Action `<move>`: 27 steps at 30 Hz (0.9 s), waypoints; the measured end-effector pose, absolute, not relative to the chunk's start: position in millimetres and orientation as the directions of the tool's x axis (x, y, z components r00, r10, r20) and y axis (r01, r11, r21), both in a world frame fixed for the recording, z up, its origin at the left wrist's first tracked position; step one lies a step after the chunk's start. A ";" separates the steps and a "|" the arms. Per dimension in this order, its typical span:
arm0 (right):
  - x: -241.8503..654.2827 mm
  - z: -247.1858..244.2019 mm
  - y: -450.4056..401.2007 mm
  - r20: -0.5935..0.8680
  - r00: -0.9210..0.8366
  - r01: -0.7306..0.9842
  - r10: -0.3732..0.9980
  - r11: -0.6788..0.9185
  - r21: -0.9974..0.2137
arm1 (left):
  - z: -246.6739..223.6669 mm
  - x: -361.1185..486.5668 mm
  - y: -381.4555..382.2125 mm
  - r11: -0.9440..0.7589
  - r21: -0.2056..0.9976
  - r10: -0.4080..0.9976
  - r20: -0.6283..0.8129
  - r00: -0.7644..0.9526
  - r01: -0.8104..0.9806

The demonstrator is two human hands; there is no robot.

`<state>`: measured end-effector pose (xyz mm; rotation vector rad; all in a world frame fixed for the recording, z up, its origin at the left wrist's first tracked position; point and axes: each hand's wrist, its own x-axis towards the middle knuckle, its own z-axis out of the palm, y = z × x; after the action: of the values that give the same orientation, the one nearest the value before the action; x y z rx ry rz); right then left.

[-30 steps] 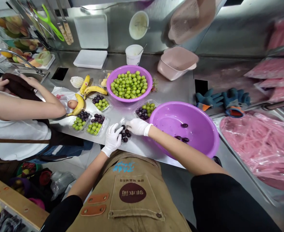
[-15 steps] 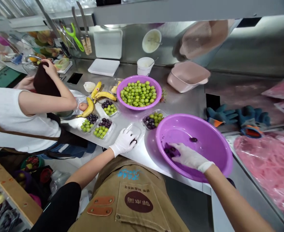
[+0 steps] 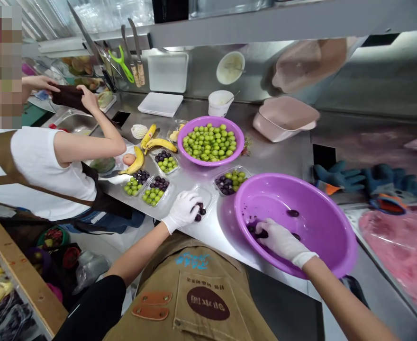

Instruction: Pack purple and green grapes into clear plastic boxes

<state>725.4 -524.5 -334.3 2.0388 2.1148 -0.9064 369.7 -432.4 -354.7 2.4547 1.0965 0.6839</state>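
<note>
Dark grapes [image 3: 263, 234]: soft, slippery, easily bruised; best pinched lightly.
Right hand [image 3: 283, 241]: curled over them in purple basin [image 3: 322, 227]; grip unclear.
Left hand [image 3: 181, 210]: fingers together beside clear punnet [image 3: 207, 196]; hold unclear.

The gloved left hand [image 3: 182, 211] is held palm down, its fingers curled under. The gloved right hand [image 3: 283, 241] is extended farther out to the side, its fingers bent downward. The bare left forearm [image 3: 137, 251] and right forearm [image 3: 339, 303] are stretched forward, the left emerging from a black sleeve [image 3: 91, 308].
</note>
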 end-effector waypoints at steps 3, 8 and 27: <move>734.8 -324.3 -520.7 -0.420 -0.128 0.909 0.899 -0.063 -0.412 | -370.2 351.8 -431.1 -0.539 0.629 0.842 0.398 0.363 0.560; 713.7 -294.4 -504.2 -0.211 -0.090 0.885 0.973 -0.018 -0.465 | -396.2 337.7 -441.0 -0.442 0.722 0.894 0.401 0.198 0.532; 577.0 -276.4 -431.0 0.052 -0.271 0.678 0.961 0.229 -0.699 | -397.3 347.3 -456.6 -0.479 0.654 0.873 0.427 0.237 0.586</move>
<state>577.0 -431.0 -276.4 2.0702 2.7953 -1.0764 347.3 -456.6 -397.3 2.1587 1.3454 1.1090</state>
